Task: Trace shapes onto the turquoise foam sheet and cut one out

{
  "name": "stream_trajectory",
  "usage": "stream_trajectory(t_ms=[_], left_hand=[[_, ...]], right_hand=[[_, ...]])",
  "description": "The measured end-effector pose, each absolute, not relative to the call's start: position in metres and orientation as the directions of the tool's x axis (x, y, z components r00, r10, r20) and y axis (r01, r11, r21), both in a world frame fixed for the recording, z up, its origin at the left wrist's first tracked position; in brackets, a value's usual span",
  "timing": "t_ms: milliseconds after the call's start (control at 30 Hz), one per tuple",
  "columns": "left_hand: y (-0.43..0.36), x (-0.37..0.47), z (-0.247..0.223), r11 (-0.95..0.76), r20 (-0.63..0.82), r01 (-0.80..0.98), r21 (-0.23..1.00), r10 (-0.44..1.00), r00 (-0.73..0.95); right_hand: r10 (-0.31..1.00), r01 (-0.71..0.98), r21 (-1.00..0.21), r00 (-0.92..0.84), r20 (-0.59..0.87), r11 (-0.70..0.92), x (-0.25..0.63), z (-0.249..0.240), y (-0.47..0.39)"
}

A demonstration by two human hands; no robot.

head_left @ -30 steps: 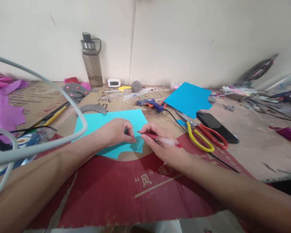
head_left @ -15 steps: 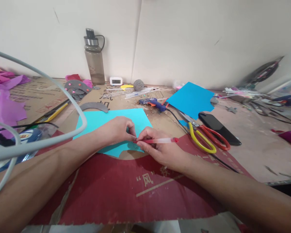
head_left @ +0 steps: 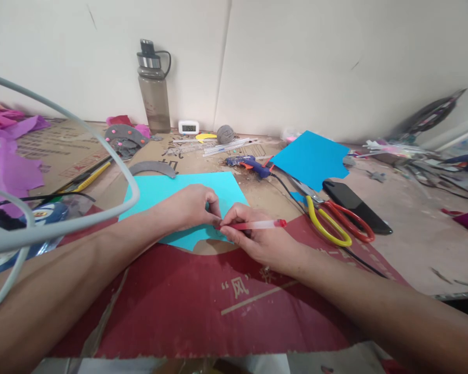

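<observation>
A red pen [head_left: 257,225] with a frosted, see-through barrel lies level between my hands, over a turquoise sheet of paper [head_left: 183,181]. My right hand [head_left: 257,236] grips it by its red part, the barrel's end pointing right. At the pen's left end, the fingertips of my left hand [head_left: 197,208] are closed on its red end; they partly hide it. The sheet has a curved piece cut from its near edge, and both hands are above it. Beyond it lies a grey crescent-shaped piece [head_left: 154,168].
Scissors [head_left: 329,223] with yellow and red handles lie right of my hands, by a black phone [head_left: 356,208] and blue paper [head_left: 312,158]. A glue gun [head_left: 251,165] is behind. Grey tubing [head_left: 130,200] crosses the left side. A bottle [head_left: 155,98] stands by the wall.
The camera view has shifted slightly. Both hands keep nearly the same hold on the pen, with no clear movement over the paper.
</observation>
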State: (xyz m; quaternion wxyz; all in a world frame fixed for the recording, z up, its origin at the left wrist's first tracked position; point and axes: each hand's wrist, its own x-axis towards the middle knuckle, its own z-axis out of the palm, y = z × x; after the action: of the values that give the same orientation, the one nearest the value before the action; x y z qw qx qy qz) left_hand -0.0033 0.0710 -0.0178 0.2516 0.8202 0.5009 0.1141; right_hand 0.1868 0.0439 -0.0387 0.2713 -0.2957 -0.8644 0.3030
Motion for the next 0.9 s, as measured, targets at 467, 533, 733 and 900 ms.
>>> stream_trajectory(t_ms=[467, 533, 733, 900], left_hand=[[0.0714, -0.0035, -0.0173, -0.377, -0.077, 0.772, 0.511, 0.875, 0.478], [0.0716, -0.0036, -0.0174, -0.378, -0.070, 0.769, 0.515, 0.876, 0.478], [0.0719, -0.0039, -0.0176, -0.384, -0.070, 0.762, 0.522, 0.871, 0.487], [0.0717, -0.0039, -0.0180, -0.381, -0.068, 0.760, 0.527, 0.872, 0.484]], right_hand=[[0.671, 0.359, -0.658, -0.676, 0.305, 0.662, 0.1873, -0.0381, 0.0443], [0.666, 0.359, -0.652, -0.679, 0.308, 0.668, 0.1876, -0.0377, 0.0444], [0.662, 0.354, -0.650, -0.679, 0.315, 0.672, 0.1881, -0.0368, 0.0443], [0.666, 0.351, -0.654, -0.673, 0.323, 0.671, 0.1881, -0.0374, 0.0446]])
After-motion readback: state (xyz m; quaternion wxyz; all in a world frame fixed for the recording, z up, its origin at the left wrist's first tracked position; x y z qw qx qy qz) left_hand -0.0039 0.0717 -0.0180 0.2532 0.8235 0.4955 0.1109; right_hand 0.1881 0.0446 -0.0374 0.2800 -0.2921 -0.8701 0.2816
